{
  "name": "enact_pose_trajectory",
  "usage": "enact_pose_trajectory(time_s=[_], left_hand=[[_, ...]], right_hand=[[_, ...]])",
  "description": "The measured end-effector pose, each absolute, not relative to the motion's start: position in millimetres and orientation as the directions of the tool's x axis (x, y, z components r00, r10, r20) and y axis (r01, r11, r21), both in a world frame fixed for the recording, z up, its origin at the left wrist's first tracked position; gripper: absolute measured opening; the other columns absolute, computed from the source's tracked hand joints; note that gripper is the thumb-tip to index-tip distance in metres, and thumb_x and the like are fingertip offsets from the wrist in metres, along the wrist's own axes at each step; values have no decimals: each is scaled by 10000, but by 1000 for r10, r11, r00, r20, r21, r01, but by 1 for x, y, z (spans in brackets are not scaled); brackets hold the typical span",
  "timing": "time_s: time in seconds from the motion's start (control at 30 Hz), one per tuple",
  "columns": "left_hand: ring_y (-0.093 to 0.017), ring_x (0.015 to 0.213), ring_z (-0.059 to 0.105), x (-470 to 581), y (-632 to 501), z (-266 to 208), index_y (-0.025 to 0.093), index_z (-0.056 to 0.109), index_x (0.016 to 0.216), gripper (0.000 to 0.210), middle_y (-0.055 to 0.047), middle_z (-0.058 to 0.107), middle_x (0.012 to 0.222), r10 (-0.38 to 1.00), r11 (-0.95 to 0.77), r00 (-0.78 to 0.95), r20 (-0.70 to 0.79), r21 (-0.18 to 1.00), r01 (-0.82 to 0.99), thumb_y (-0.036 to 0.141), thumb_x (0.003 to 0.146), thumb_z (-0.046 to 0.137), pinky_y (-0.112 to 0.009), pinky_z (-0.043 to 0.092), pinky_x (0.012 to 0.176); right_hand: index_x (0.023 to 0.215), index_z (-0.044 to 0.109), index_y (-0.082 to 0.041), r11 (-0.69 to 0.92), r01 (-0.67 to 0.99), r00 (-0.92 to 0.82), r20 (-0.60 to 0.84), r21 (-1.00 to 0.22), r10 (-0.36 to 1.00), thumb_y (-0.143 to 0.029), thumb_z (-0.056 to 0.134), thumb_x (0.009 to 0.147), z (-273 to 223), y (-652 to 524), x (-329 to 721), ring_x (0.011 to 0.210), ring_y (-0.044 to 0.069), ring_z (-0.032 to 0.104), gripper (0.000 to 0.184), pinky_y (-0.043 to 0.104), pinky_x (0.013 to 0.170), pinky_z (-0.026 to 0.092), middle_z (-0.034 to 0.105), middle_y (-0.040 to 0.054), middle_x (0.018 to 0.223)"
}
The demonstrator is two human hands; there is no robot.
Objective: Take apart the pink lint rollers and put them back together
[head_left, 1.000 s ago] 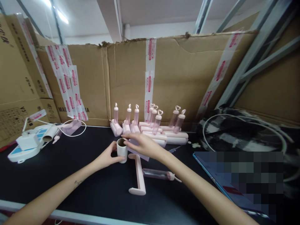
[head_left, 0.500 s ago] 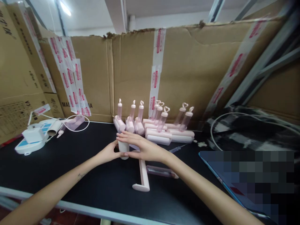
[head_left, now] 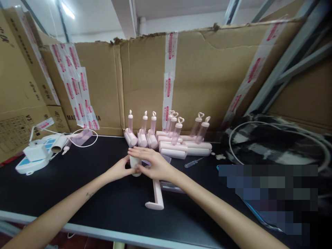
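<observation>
Upright on the black table, a white roll (head_left: 135,165) is gripped from both sides. My left hand (head_left: 120,168) wraps its left side with thumb and fingers curled. My right hand (head_left: 153,162) presses over its top and right side, covering part of it. Just right of the roll lies a pale pink holder frame (head_left: 158,195), a long bar with a rounded end plate; its far end is hidden under my right hand. Beside that, a clear pinkish case (head_left: 172,187) lies partly behind my right forearm.
Several pink lint rollers (head_left: 173,148) with clear handles and heart loops line the cardboard wall (head_left: 145,79). A screwdriver (head_left: 192,163) lies right of centre. On the left sit a power strip (head_left: 33,162), cable and cardboard tube (head_left: 59,143). Black plastic (head_left: 249,145) lies at right.
The camera view has shifted slightly, so the background sits a little further left. My hands keep hold of the white roll, with my right fingers shifted slightly; the screwdriver shows more fully.
</observation>
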State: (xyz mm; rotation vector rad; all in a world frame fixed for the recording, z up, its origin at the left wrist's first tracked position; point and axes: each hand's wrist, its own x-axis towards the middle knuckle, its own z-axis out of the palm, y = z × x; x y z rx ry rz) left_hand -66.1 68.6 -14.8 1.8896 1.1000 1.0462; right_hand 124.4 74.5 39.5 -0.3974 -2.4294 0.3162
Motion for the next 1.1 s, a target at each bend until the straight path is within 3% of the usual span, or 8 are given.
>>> enact_pose_trajectory(time_s=[0.2,0.3,0.37,0.43,0.5,0.6,0.73,1.1], left_hand=[[-295,1205,436,-64,62,-18,195,323,1292,803,-125,499,1236,864,-477,297,406,850,225,289,617,748,-414,329,1010],[-263,1069,558,-62,58,-14,215,163,1343,857,-125,539,1149,858,-470,292,422,874,120,261,683,709,-422,391,953],[-241,937,615,-60,55,-7,233,198,1308,782,-105,567,1070,885,-420,258,387,903,87,263,706,695,-407,456,864],[-233,873,629,-57,52,-1,244,253,1246,684,-80,583,998,913,-362,195,359,932,-19,275,717,686,-383,494,783],[-223,812,643,-53,49,4,265,264,1200,614,-52,596,944,940,-269,162,300,944,-190,281,736,667,-378,514,725],[-209,737,657,-44,44,6,283,302,1139,515,-22,610,892,978,-105,128,163,921,-374,328,757,644,-412,528,712],[-187,706,652,-35,42,5,263,390,1064,389,1,615,754,1000,-28,-1,31,884,-466,455,785,581,-400,548,690],[-167,557,612,-25,30,9,165,530,755,382,-12,598,609,962,264,75,-261,834,-484,547,755,546,-302,533,547]], right_hand=[[1342,387,-190,922,231,-724,577,-312,377,-146,546,757,37,57,121,1316,225,296,608,408,1071,265,355,94,1419],[1363,328,-185,894,268,-663,605,-359,442,-242,578,789,53,49,135,1308,233,298,629,379,1041,301,258,125,1449],[1306,401,-198,852,347,-626,579,-393,522,-308,538,837,64,43,154,1216,225,417,501,359,975,368,394,124,1351],[1105,567,-196,809,459,-690,426,-368,585,-389,499,861,69,39,176,976,205,570,319,327,845,440,596,84,1064],[943,634,-183,760,585,-744,186,-283,641,-532,594,749,65,38,194,786,216,608,401,316,716,461,639,53,845],[928,630,-176,712,664,-727,26,-228,686,-520,707,628,52,38,209,760,226,615,463,290,650,455,644,58,872],[898,577,-200,712,633,-728,79,-304,681,-383,606,790,45,36,205,812,191,616,214,253,668,449,643,29,906],[1108,531,-242,707,672,-634,322,-219,703,-390,402,911,20,27,171,860,209,639,278,285,665,454,666,39,967]])
